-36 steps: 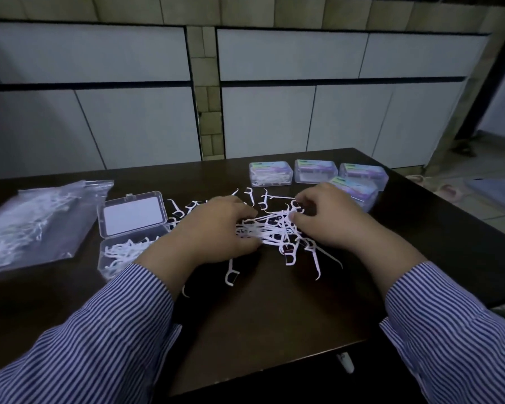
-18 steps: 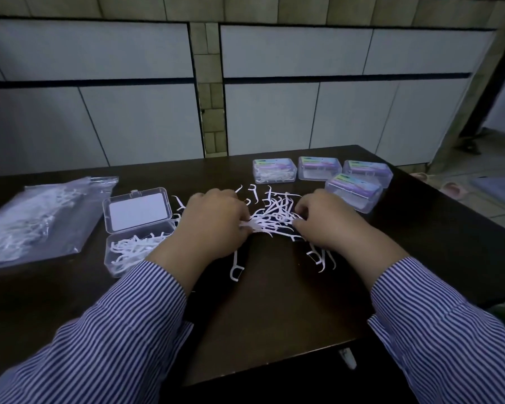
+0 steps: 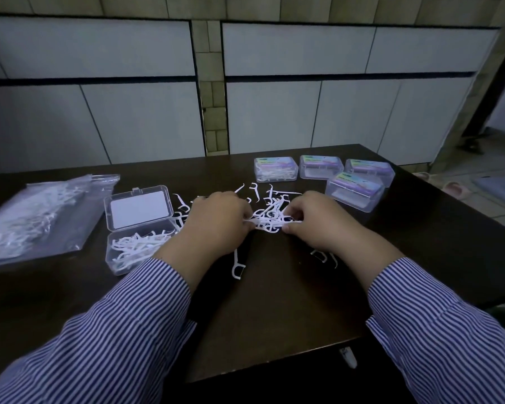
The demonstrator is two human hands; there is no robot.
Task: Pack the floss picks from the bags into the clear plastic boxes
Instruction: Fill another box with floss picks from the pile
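A loose heap of white floss picks (image 3: pixel 270 207) lies on the dark table (image 3: pixel 274 310). My left hand (image 3: pixel 219 225) and my right hand (image 3: pixel 315 221) pinch a small bundle of floss picks (image 3: pixel 267 224) between them, just above the table. To the left stands an open clear plastic box (image 3: pixel 137 231), lid tipped back, with several picks inside. A clear bag of floss picks (image 3: pixel 38 217) lies at the far left. One single pick (image 3: pixel 237 265) lies near my left wrist.
Several closed clear boxes with coloured labels stand at the back right: one (image 3: pixel 276 169) with picks inside, another (image 3: pixel 320 167), a third (image 3: pixel 369 172), and a nearer one (image 3: pixel 354 192). The table's front edge runs below my forearms. A tiled wall stands behind.
Both hands have drawn closer together, gathering scattered picks into a tighter bundle between the fingertips. The heap has shrunk toward the middle.
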